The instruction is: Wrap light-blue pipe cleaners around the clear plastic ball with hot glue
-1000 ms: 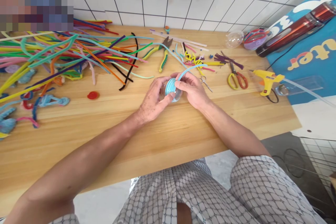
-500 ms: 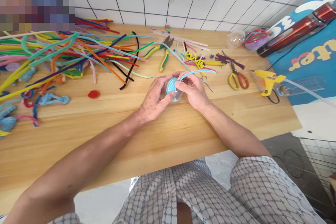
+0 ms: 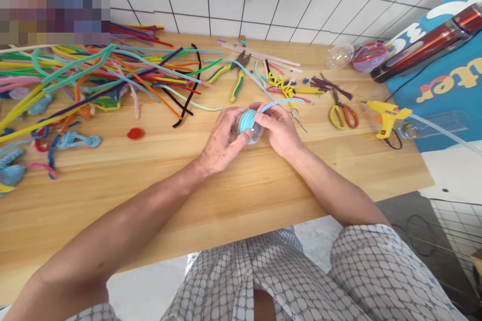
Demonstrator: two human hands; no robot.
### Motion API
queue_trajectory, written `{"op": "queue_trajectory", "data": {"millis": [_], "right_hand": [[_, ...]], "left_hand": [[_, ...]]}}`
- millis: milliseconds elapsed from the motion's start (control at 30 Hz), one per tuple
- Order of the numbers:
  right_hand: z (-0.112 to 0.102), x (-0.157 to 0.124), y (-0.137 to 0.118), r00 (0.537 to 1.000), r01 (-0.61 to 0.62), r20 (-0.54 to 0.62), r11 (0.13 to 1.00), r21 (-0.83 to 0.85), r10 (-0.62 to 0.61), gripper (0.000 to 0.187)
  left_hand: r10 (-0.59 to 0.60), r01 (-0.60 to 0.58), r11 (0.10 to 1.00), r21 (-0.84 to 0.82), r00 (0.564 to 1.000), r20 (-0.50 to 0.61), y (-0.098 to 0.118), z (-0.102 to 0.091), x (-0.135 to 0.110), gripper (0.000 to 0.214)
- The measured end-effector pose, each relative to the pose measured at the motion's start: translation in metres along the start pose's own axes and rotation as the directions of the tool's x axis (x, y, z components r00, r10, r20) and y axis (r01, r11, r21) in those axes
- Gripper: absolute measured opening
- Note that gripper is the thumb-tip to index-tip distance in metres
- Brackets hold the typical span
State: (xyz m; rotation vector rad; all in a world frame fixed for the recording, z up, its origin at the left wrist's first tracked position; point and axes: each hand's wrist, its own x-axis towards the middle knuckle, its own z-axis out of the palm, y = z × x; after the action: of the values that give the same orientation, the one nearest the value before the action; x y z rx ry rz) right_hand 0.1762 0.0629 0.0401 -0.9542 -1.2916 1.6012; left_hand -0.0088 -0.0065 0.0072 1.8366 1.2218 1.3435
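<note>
Near the middle of the table, my left hand (image 3: 221,141) curls round a clear plastic ball (image 3: 256,135), its thumb pressed on the near side. Light blue pipe cleaner (image 3: 246,121) wraps part of the ball in several bands. With thumb and fingers my right hand (image 3: 281,131) pinches the pipe cleaner at the ball's right side, and its free end sticks out to the right above that hand. My fingers hide the far side of the ball. Just beyond the hands lie yellow-green pliers (image 3: 238,75), and small silver scissors (image 3: 297,118) lie beside my right hand.
Many coloured pipe cleaners (image 3: 94,80) spread across the left. A red cap (image 3: 135,133) lies nearer. To the right are red-yellow scissors (image 3: 341,110), a yellow glue gun (image 3: 387,115), another clear ball (image 3: 340,55), a wrapped ball (image 3: 371,57) and a red flask (image 3: 425,45).
My right thumb has slid slightly to the right along the ball. The pipe cleaner's free end now reaches less far right. My left hand keeps its hold, and the view has shifted slightly.
</note>
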Motion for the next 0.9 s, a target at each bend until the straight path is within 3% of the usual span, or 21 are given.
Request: {"op": "queue_trajectory", "data": {"millis": [900], "right_hand": [[0.0055,-0.0025,0.0061,0.995,0.092,-0.043,0.996,0.013,-0.092,0.045]], "left_hand": [[0.033,-0.033,0.999,0.001,0.998,-0.051,-0.0066,0.005,-0.002,0.056]]}}
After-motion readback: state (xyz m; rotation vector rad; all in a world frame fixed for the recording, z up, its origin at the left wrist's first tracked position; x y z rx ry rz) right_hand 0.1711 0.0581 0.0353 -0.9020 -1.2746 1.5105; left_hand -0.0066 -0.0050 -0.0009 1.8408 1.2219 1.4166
